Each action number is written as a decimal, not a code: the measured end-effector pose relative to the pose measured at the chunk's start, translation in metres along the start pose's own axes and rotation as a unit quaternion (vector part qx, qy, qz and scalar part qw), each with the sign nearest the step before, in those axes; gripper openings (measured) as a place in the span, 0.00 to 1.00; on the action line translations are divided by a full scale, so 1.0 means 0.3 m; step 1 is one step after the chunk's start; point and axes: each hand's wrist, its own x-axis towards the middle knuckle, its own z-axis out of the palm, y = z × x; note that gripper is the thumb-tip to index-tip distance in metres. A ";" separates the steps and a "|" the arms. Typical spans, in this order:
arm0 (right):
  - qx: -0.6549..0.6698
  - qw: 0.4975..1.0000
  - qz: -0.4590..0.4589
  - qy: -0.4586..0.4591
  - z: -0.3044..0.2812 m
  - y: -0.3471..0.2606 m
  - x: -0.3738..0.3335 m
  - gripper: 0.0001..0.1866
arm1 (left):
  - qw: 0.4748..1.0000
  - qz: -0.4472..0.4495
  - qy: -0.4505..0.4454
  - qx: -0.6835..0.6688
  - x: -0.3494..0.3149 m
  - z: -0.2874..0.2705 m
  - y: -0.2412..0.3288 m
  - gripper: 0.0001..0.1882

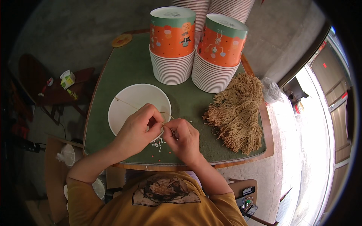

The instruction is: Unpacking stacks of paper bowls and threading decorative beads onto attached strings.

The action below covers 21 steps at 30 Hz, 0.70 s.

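Observation:
Both hands meet over the near right rim of a white bowl. A thin tan string runs from my fingers up and left across the bowl, with a small dark spot near its far end. My left hand is closed, thumb and forefinger pinching the string. Beside it, my right hand pinches the same string with curled fingers; a loop of it shows between the hands. Small white and orange bead-like bits lie scattered below the hands. What sits at the fingertips is too small to make out.
A thick bundle of tan strings lies to the right on the green table top. Two stacks of upturned orange-and-green paper buckets stand at the back. A round yellow lid lies at the far left corner.

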 end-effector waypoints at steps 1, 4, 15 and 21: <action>0.001 1.000 0.000 0.003 0.001 0.000 0.000 0.13 | 1.000 0.000 0.000 0.000 0.001 0.000 -0.002 0.06; 0.003 1.000 0.007 0.005 0.003 0.002 -0.004 0.12 | 0.999 -0.021 -0.015 -0.043 0.004 -0.003 -0.015 0.06; 0.234 0.952 0.194 0.009 0.014 -0.018 -0.015 0.05 | 0.977 -0.095 -0.053 -0.181 0.017 -0.012 -0.043 0.07; 0.254 0.941 0.223 0.007 0.019 -0.013 -0.014 0.04 | 0.974 -0.098 -0.051 -0.197 0.023 -0.012 -0.026 0.14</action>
